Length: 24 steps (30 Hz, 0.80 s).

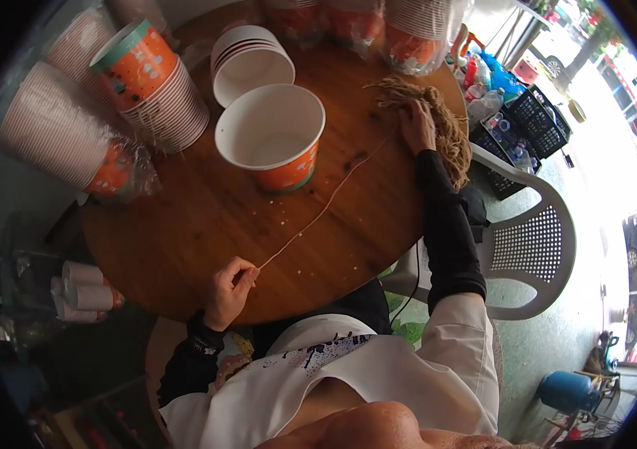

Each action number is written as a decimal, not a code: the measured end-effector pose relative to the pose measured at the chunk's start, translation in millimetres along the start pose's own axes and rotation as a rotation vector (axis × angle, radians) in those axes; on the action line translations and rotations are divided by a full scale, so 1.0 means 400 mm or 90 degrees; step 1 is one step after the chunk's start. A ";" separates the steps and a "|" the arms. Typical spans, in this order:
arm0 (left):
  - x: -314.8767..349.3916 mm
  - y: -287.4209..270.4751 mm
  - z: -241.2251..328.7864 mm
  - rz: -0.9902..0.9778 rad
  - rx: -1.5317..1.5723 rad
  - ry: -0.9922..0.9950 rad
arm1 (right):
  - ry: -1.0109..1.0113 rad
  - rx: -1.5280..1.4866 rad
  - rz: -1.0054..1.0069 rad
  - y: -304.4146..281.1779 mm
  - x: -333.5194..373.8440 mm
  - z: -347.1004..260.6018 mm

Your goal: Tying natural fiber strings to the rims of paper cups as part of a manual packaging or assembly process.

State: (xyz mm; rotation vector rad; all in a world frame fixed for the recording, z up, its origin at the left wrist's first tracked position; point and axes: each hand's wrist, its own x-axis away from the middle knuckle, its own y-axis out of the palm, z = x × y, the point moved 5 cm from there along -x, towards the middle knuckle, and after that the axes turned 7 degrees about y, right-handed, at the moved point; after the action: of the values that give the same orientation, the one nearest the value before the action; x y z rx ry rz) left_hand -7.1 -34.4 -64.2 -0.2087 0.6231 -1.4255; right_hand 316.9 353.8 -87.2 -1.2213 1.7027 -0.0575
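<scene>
My left hand [230,293] is closed in a pinch near the table's front edge, gripping one end of a thin pale string [321,215]. The string runs slackly up across the wooden table to the far right. There, my right hand [417,127] lies on a tangled bundle of tan strings [449,135], its fingers curled into the strands and partly hidden. Between the hands and farther back stands a large orange paper bucket [288,173] with a white inside, upright and touched by neither hand.
Behind the bucket, a nested stack of white paper buckets [258,71] lies tilted. Tall bucket stacks [56,131], some plastic-wrapped, crowd the left edge, and more wrapped stacks [414,37] line the back. A plastic chair [532,243] and black crates [535,123] stand right of the round table [184,247].
</scene>
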 end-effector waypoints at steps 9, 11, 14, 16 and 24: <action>-0.155 0.049 0.085 0.010 -0.013 0.160 | 0.258 -0.590 -0.445 -0.144 0.349 -0.553; -0.194 0.056 0.123 0.030 -0.033 0.220 | 0.275 -0.773 -0.534 -0.181 0.369 -0.645; -0.262 0.039 0.117 0.100 0.033 0.286 | 0.265 -0.748 -0.596 -0.129 0.358 -0.631; -0.266 0.036 0.065 0.085 0.074 0.207 | 0.266 -0.724 -0.609 -0.101 0.342 -0.625; -0.284 -0.008 -0.089 0.178 0.152 0.113 | -0.127 -0.373 -0.595 0.023 0.222 -0.707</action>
State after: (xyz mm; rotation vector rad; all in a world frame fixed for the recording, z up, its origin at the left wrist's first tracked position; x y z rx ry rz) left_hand -30.4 82.4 -60.3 0.1896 0.5939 -1.2418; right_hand 105.8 160.1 -10.9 -2.2939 0.8640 0.0052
